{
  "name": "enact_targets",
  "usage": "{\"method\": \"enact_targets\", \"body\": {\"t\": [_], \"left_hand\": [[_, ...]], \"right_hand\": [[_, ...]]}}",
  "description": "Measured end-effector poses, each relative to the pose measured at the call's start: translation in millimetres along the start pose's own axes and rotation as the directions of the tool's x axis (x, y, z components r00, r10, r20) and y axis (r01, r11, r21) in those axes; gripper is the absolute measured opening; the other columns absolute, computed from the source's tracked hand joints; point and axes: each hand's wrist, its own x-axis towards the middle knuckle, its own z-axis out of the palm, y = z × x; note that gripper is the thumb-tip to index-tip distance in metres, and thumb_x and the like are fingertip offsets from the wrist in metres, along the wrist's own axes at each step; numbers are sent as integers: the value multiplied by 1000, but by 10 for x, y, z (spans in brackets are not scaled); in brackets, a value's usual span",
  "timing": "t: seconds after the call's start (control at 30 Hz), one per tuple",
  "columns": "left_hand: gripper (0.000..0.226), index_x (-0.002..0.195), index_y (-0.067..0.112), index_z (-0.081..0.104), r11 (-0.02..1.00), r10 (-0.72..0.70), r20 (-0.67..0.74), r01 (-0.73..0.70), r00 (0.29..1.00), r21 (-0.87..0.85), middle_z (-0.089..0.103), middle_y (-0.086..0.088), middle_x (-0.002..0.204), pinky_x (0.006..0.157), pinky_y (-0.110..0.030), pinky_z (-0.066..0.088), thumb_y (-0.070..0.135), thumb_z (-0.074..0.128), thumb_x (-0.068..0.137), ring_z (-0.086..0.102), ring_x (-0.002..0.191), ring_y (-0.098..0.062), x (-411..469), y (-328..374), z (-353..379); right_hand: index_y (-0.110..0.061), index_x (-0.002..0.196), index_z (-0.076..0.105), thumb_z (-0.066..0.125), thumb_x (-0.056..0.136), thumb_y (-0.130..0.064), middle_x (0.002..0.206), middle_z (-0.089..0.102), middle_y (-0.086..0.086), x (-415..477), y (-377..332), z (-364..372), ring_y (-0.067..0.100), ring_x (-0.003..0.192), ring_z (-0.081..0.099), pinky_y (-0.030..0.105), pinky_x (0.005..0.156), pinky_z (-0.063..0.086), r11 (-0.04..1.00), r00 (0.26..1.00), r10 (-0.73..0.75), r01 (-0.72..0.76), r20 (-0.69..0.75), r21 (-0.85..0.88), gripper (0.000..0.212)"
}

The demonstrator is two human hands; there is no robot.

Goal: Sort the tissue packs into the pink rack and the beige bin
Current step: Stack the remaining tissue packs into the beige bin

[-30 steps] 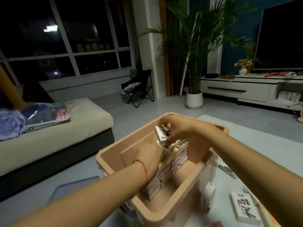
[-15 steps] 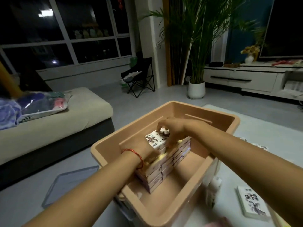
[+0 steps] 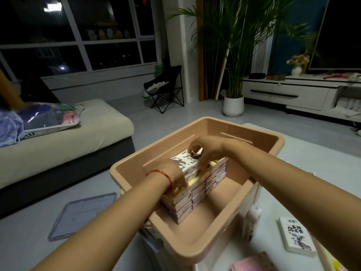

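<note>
**Top pack being seated in the bin**

- Beige bin (image 3: 220,194) sits in front of the person. A stack of tissue packs (image 3: 195,200), several layers deep, fills its left half; the right half of the floor is bare.
- White tissue pack (image 3: 185,163) lies flat on top of the stack.
- Right hand (image 3: 207,149): fingers curled, pinching the far end of that pack.
- Left hand (image 3: 173,173): lies over the near end of the stack. Its fingers are hidden, so I cannot tell whether it grips or only steadies.
- Loose pack (image 3: 295,235) lies on the bench, right of the bin and well apart from it. Blurred pink-wrapped packs (image 3: 254,263) show at the lower edge.
- Pink rack not made out.

Step, as I read it: squaring the top pack onto the stack.

Next move calls for letting go without dragging the pack askew, then reaching right for the loose pack and judging which container it suits.
</note>
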Motion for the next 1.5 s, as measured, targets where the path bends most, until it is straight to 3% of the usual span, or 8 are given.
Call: {"method": "enact_targets", "body": {"t": [0.27, 0.5, 0.63, 0.73, 0.93, 1.13, 1.27, 1.5], "left_hand": [[57, 108, 13, 56, 980, 23, -348, 48, 937, 192, 54, -3, 98, 74, -30, 45, 58, 66, 74, 58, 102, -23, -378, -57, -122], [28, 89, 25, 48, 711, 536, -742, -690, 403, 139, 57, 4, 84, 65, -32, 38, 50, 36, 90, 54, 81, -19, -1491, 475, 85], [13, 89, 26, 52, 704, 641, -529, -700, 556, 118, 58, 5, 86, 69, -25, 45, 35, 42, 90, 58, 83, -11, -1444, 782, 865], [30, 78, 23, 61, 710, 686, -439, -667, 581, 226, 58, 3, 73, 49, -21, 47, 32, 73, 52, 62, 65, -16, -1106, 901, 1238], [70, 144, 11, 13, 771, 613, -250, -500, 749, 393, 20, -14, 145, 95, -34, 38, 7, 50, 85, 30, 129, -30, -682, 913, 1508], [77, 120, 5, 57, 697, 684, -253, -509, 685, 505, 57, -13, 115, 64, -25, 49, 15, 85, 49, 61, 91, -24, -573, 1042, 1403], [42, 127, 3, 40, 565, 728, -87, -523, 680, 638, 38, -14, 130, 86, -35, 39, 3, 50, 87, 40, 118, -30, -669, 1144, 1325], [46, 117, 14, 46, 556, 660, -664, -822, 350, 119, 37, -2, 113, 80, -9, 30, 20, 69, 77, 35, 96, -9, -1339, 862, 388]], "right_hand": [[-6, 124, 54, 59, 86, 1, 121, 59, 12, -375, -78, -379, 16, 104, 56, 19, 78, 45, 949, 903, 44, 96, -428, 301, 39], [-15, 97, 61, 50, 90, 3, 86, 68, 4, -1735, 197, -181, 7, 71, 63, 18, 66, 51, 712, 652, 254, 373, -714, 594, 23], [-16, 100, 60, 55, 81, 10, 100, 66, 11, -2100, 782, 578, 20, 89, 62, 10, 66, 47, 809, 615, 448, 30, -649, 587, 33], [-21, 125, 50, 59, 78, 2, 129, 52, 5, -2125, 1003, 983, 19, 121, 48, 15, 87, 39, 866, 770, 432, -207, -470, 456, 53], [-26, 148, 15, 54, 88, -20, 157, 7, 2, -2091, 1112, 1253, 25, 143, 6, 38, 115, 12, 879, 874, 463, -474, -145, -50, 72], [-30, 142, 32, 61, 85, -21, 147, 34, -1, -2069, 1165, 1166, 25, 131, 28, 36, 105, 27, 889, 874, 425, -452, -234, -71, 64], [-24, 139, 37, 70, 74, -10, 140, 41, -1, -2190, 1241, 1105, 18, 128, 38, 29, 104, 33, 921, 850, 390, -358, -354, 155, 74], [-31, 121, 49, 71, 73, 3, 116, 54, -6, -2650, 895, 371, 8, 103, 57, 19, 74, 53, 644, 622, 422, 307, -660, 701, 63]]}}
